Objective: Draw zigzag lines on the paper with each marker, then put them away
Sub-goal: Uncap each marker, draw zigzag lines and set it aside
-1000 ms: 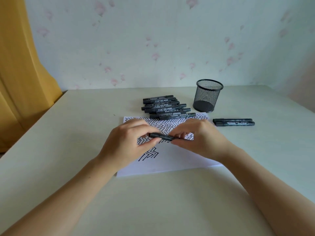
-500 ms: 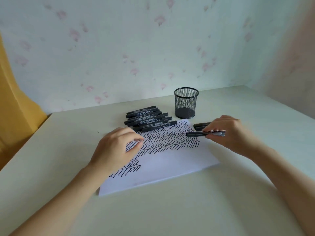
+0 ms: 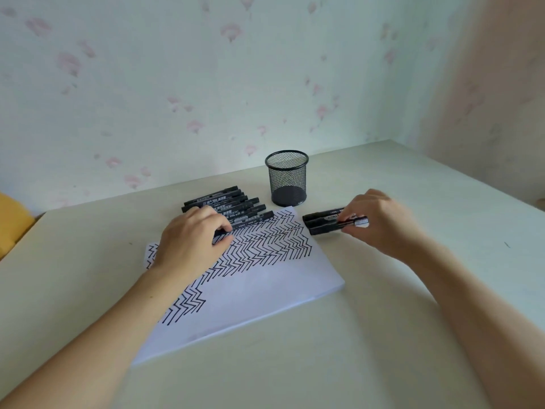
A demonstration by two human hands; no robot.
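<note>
A white paper (image 3: 265, 287) covered with black zigzag lines lies on the table. At its far edge sits a row of several black markers (image 3: 219, 200). My left hand (image 3: 191, 240) reaches over the paper, and its fingers pinch the near end of the closest marker (image 3: 256, 219) in that row. To the right of the paper my right hand (image 3: 380, 222) pinches a capped black marker (image 3: 323, 230) and holds it low against two other markers (image 3: 320, 218) that lie on the table.
An empty black mesh pen cup (image 3: 287, 178) stands just behind the paper's far right corner. The pale table (image 3: 383, 335) meets a flowered wall at the back. A yellow curtain (image 3: 11, 222) hangs at the far left.
My right hand carried the capped marker off the paper to the two markers on the right. My left hand let go of it and moved up to the marker row.
</note>
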